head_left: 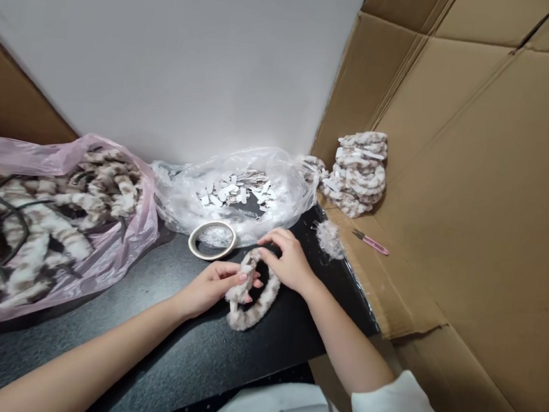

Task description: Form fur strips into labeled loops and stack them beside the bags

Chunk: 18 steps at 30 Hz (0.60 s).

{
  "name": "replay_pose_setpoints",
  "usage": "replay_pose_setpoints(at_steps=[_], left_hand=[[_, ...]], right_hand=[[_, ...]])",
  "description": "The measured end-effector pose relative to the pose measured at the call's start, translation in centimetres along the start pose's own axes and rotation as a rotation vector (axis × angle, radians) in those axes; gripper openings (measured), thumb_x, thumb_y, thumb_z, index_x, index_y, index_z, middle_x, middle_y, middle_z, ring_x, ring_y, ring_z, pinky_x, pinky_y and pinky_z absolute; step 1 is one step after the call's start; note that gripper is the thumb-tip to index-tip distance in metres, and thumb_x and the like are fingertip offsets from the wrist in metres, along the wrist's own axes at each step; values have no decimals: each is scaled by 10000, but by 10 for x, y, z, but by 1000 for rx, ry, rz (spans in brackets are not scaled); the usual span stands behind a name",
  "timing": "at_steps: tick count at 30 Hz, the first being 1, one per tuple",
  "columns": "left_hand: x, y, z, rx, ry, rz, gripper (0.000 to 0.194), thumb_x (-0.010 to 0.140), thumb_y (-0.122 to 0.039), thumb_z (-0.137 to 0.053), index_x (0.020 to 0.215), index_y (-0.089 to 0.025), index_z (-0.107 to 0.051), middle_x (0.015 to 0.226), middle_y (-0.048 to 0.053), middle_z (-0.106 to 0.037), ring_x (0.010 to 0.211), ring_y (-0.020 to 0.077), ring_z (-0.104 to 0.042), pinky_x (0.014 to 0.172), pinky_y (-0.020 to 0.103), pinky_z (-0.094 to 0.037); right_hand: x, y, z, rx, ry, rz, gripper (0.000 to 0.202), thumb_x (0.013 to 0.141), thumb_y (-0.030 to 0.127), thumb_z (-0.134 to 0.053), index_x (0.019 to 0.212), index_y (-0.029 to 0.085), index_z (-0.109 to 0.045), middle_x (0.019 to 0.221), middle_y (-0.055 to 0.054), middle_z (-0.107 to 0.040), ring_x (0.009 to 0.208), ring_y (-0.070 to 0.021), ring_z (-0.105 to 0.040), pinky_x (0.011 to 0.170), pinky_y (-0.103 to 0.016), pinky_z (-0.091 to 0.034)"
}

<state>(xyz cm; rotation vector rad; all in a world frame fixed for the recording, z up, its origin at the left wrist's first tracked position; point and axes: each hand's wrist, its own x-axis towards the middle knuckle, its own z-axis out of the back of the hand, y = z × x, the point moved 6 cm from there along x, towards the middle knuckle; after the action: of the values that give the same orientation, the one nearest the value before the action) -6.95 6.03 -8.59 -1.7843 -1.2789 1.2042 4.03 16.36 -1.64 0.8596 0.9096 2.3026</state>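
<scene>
A fluffy spotted ring point(256, 312), looking like a plush headband, is held upright over the dark table. My left hand point(214, 284) is closed on its left side, thumb in front and fingertips showing through the loop. My right hand point(290, 259) has its thumb and fingers at the top of the same band, pinching it. Just behind my hands lies a roll of tape point(194, 242). Whether a small tag sits between my fingers cannot be made out.
At the left, a pink plastic bag point(144, 233) holds spotted fluffy pieces with dark cords. A clear bag point(178, 207) contains white tags point(228, 190). Finished-looking tagged bands point(361, 172) are stacked by the cardboard wall point(489, 173). Pink thread snips point(372, 242) lie near fluff scraps point(329, 239).
</scene>
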Motion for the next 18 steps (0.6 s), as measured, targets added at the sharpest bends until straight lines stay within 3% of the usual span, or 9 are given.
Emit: replay_pose_setpoints(at_steps=[4, 8, 10, 13, 15, 18], left_hand=[[-2, -1, 0, -49, -34, 2, 409, 708, -365, -810, 1027, -133, -703, 910, 101, -750, 593, 130, -654, 605, 244, -522], [-1, -3, -3, -70, -13, -14, 380, 716, -377, -802, 975, -121, -692, 903, 104, -747, 582, 133, -653, 600, 248, -522], [0, -3, -4, -84, 0, -26, 385, 719, -404, -795, 947, -113, -688, 879, 108, -745, 576, 138, -653, 584, 242, -516], [1, -3, -5, -95, 8, -39, 391, 737, -455, -766, 899, -108, -685, 855, 110, -744, 573, 144, -655, 557, 232, -505], [1, -3, -6, -102, 6, -47, 397, 744, -477, -751, 858, -103, -685, 850, 116, -745, 569, 147, -653, 551, 236, -505], [0, -3, -6, -110, 0, -54, 412, 738, -499, -747, 798, -95, -691, 834, 123, -746, 566, 152, -654, 564, 249, -513]], right_hand=[[-17, -29, 69, -209, -168, -151, 99, 887, 266, -553, 891, 228, -645, 948, -77, -662, 908, -228, -600, 832, -359, -478], [-56, -84, 147, -464, -275, -346, 259, 830, 354, -604, 967, 147, -675, 1044, -170, -646, 1013, -338, -544, 904, -510, -401], [-71, -111, 173, -760, -251, -486, 370, 833, 389, -597, 1084, 126, -664, 1168, -184, -618, 1089, -358, -514, 912, -507, -399], [-78, -137, 184, -947, -132, -561, 413, 879, 425, -548, 1160, 141, -650, 1213, -169, -609, 1093, -337, -521, 866, -454, -427], [-74, -144, 182, -954, -88, -561, 353, 896, 411, -522, 1071, 152, -686, 1134, -159, -640, 1027, -307, -551, 820, -417, -436], [-66, -145, 181, -882, -130, -539, 262, 879, 351, -526, 893, 151, -694, 1019, -160, -660, 951, -295, -567, 805, -413, -423]])
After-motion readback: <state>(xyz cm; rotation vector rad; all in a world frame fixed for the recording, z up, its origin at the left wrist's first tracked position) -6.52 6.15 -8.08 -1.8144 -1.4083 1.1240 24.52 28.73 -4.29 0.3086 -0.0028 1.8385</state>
